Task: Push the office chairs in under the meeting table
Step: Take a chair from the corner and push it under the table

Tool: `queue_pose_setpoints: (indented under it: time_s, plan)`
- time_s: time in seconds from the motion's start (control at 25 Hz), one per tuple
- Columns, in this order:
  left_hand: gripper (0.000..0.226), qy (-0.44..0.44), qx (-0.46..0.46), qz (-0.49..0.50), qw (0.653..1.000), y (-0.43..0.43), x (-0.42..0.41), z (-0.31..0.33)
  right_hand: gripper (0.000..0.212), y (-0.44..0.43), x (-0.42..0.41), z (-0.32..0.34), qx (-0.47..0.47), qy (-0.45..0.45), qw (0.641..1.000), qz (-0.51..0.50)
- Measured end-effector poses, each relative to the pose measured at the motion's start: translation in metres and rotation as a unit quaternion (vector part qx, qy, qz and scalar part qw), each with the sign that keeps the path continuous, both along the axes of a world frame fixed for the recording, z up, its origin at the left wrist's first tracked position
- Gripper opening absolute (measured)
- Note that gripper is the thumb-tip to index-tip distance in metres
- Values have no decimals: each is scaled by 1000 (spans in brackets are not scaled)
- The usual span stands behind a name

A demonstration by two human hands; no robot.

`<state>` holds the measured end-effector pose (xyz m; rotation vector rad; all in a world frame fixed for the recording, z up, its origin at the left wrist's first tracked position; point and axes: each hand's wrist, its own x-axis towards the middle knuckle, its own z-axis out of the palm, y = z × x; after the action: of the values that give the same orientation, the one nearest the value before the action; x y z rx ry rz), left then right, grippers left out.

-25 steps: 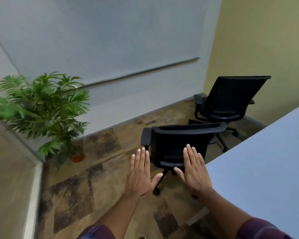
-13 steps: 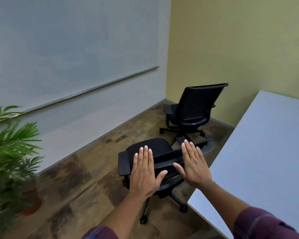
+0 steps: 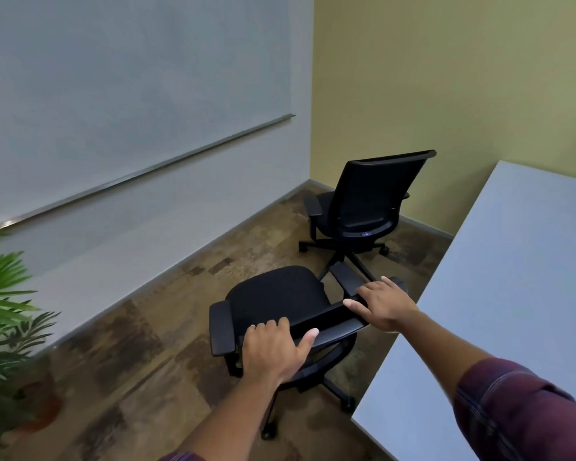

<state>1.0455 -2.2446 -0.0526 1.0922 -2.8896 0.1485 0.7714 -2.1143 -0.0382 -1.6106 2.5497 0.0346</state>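
A black office chair (image 3: 280,294) stands just in front of me, its seat facing the whiteboard wall and its backrest top edge toward me. My left hand (image 3: 275,347) grips the left part of that top edge, thumb over the rim. My right hand (image 3: 383,302) rests on the right end of the same edge, fingers curled over it. The pale grey meeting table (image 3: 512,294) fills the right side, its near corner beside the chair's base. A second black office chair (image 3: 369,201) stands farther back near the yellow wall, clear of the table.
A potted green plant (image 3: 4,311) stands at the left edge on the patterned brown floor (image 3: 140,361). A whiteboard wall (image 3: 130,94) runs along the left and a yellow wall (image 3: 446,78) closes the far side. Open floor lies between the chairs and the wall.
Both hands, held flat and open above the near chair before, have come down and closed on its backrest top edge. The view has turned right and moved closer.
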Motion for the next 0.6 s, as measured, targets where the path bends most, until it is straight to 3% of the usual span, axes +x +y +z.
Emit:
queue_pose_setpoints:
  time_s: [0.36,0.6]
  plan:
    - [104,66,13,-11,998,-23,8,-12,103,-19,-29,3,37,-21,996,73]
    - [87,99,-4,-48,994,-35,20,-12,104,-8,-9,4,25,-5,997,72]
